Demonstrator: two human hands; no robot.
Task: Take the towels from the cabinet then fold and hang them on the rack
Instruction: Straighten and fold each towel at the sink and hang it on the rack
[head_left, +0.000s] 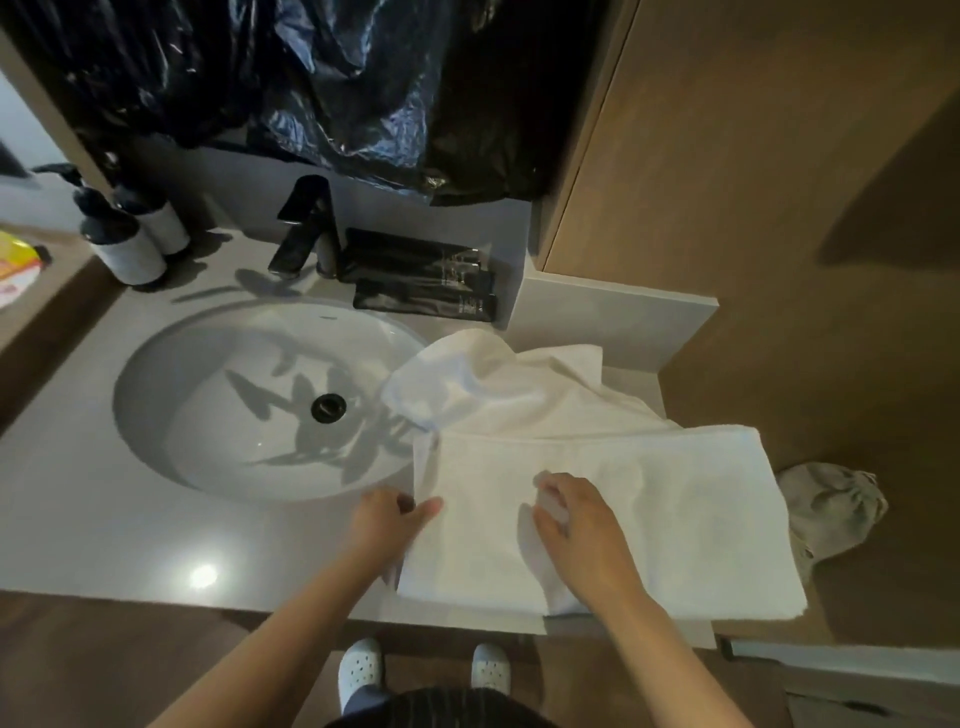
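Observation:
A white towel (675, 519) lies folded flat on the grey counter (104, 519), to the right of the sink, its right end hanging past the counter edge. Behind it lies a second white towel (498, 384), crumpled, with one corner over the sink rim. My left hand (387, 519) pinches the flat towel's left edge between thumb and fingers. My right hand (582, 519) rests on top of the towel near its middle, fingers bent downward onto the cloth.
The round sink (234, 415) with a black drain fills the counter's middle. A black faucet (304, 228), two pump bottles (124, 244) and black toiletry tubes (421, 280) stand at the back. Black plastic sheeting (311, 83) hangs above. A wooden wall (779, 208) stands right; a grey cloth (831, 509) lies below it.

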